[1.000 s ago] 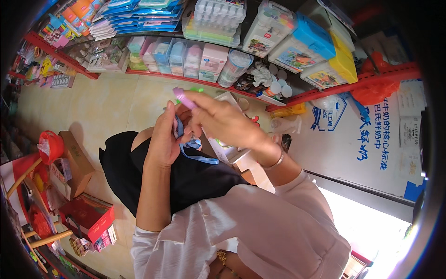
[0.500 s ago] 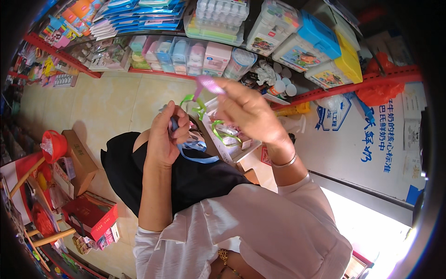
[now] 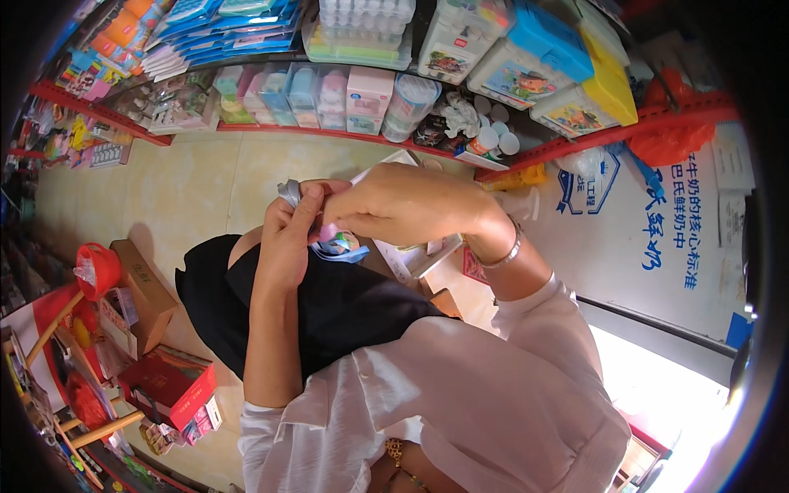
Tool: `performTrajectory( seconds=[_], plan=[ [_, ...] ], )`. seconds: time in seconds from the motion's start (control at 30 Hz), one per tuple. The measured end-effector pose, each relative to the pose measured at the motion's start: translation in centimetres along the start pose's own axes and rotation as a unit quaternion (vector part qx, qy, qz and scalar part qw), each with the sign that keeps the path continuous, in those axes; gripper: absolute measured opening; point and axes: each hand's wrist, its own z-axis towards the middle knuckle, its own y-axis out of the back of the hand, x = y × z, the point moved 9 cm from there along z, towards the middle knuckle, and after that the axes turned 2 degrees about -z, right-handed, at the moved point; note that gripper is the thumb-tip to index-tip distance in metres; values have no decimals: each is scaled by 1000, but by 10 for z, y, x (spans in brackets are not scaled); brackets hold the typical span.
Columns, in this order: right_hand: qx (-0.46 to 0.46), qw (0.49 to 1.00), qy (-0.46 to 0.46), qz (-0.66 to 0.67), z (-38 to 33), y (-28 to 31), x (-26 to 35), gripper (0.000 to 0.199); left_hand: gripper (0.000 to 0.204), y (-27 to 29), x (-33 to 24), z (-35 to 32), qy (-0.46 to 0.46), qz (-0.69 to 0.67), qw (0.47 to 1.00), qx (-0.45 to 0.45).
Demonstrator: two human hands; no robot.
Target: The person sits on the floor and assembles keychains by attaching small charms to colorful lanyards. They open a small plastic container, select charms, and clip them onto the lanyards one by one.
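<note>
My left hand [image 3: 286,234] is closed, with a grey-blue ribbon [image 3: 289,193] sticking out above its fingers. My right hand [image 3: 415,201] has come up against it, fingers bent and pinched together. A bit of pink-purple ribbon [image 3: 328,233] shows under the right fingertips, between the two hands. Below them hangs a light blue ribbon [image 3: 342,253] in loops over the black cloth [image 3: 353,292] on my lap. Exactly how the ribbon ends meet is hidden by my fingers. Partly behind my right hand is an open white box [image 3: 431,261] with small things in it.
Shelves with a red edge [image 3: 271,128] hold boxed goods and plastic cases ahead. At left stand a cardboard carton [image 3: 146,292], a red bucket [image 3: 99,269] and a red box [image 3: 168,384]. A large white printed panel [image 3: 625,230] rises at right.
My right hand has moved left and down to meet my left hand, bringing the pink-purple ribbon with it. The green ribbon that dangled between them is now out of sight.
</note>
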Motion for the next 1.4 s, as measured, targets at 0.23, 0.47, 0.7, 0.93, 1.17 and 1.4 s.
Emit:
performTrajectory(
  seconds=[0.23, 0.47, 0.7, 0.93, 1.17, 1.4],
  plan=[
    [-99, 995, -21, -1, 17, 7, -13, 12, 29, -3, 5, -4, 22, -18, 999, 32],
    [-385, 920, 33, 64, -17, 28, -39, 17, 35, -8, -2, -5, 44, -111, 992, 50],
    [-248, 949, -68, 182, -34, -90, -104, 30, 39, -7, -3, -3, 56, -134, 987, 71],
    [-222, 960, -171, -19, -29, -65, -112, 28, 38, 6, -4, -2, 54, -159, 985, 28],
    [-404, 786, 35, 466, -65, 41, -49, 48, 38, 2, -4, 5, 51, -128, 990, 5],
    [-420, 815, -77, 391, -89, 37, -74, 33, 41, -5, -5, 1, 47, -74, 996, 31]
  ],
)
